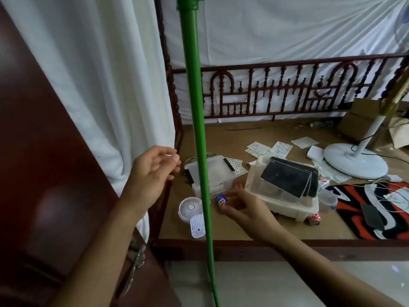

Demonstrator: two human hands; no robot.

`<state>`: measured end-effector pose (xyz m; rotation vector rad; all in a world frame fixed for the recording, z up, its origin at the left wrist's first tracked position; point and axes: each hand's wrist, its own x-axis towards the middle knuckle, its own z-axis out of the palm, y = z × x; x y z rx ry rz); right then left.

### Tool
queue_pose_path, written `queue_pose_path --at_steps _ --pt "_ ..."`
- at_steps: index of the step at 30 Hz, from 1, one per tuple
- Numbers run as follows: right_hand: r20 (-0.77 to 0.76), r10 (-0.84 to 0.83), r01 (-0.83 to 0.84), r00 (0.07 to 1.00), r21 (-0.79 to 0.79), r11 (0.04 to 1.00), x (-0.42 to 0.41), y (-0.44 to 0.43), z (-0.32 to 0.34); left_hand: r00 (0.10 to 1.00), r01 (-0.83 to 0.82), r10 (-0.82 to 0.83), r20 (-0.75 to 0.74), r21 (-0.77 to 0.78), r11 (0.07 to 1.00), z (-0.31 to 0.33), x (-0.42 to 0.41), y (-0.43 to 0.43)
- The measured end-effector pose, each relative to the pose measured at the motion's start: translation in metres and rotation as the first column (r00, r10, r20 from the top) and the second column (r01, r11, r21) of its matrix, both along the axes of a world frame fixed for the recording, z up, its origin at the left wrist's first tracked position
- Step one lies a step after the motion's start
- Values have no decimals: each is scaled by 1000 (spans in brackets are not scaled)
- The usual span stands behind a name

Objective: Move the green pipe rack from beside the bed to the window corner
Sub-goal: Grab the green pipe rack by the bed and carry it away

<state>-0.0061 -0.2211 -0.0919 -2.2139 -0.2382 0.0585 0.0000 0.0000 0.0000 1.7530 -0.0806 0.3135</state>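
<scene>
The green pipe rack (194, 107) stands upright beside the bed (254, 231), between the left hand (150, 173) and right hand (241, 209), both with loosely curled fingers grasping nothing, so a one-sided pull could probably tip it onto the bed's clutter.

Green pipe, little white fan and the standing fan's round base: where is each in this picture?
green pipe (194, 96): head view, on the upright's middle stretch.
small white fan (190, 208): head view, on its round front grille.
standing fan base (354, 160): head view, on the flat white disc.
</scene>
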Motion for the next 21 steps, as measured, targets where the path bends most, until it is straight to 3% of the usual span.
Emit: queue_pose_path --at_steps 4,10,16,21 --pt "5 -68 68 998 8 998 28 33 9 997 36 -38 61 25 999 31 31 -8" --pt "-39 -115 114 993 -28 993 56 74 -8 970 236 -239 35 57 970 46 61 -31" --pt "-65 -204 201 977 -54 978 66 77 -22 958 268 -271 91 39 962 40 77 -37" --pt "1 -238 237 971 -103 966 59 61 -25 937 312 -314 151 40 949 41 79 -52"
